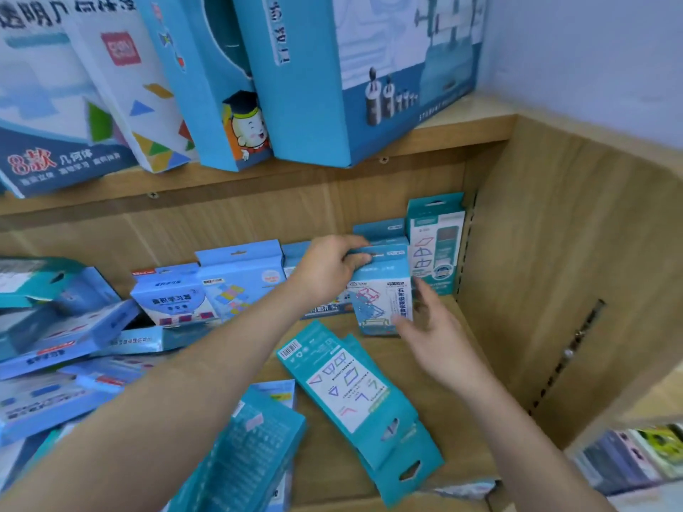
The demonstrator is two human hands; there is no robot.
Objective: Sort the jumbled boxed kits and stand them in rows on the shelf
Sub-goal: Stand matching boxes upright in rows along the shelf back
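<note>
Left hand (329, 269) grips an upright kit (382, 293), right hand (438, 338) beside it.

Landmark: upright white-and-teal cardboard kit box (380, 293). Behind it, teal cardboard box (380, 229), top strip only. Left of it, pale-blue box (295, 253) mostly under the left hand (329, 267). At its right edge the right hand (432, 327), fingers motion-blurred; contact unclear. Far left, jumbled blue boxes (55, 345) smeared, cut by the edge. Lower right, pastel packs (635, 456) unreadable.
</note>
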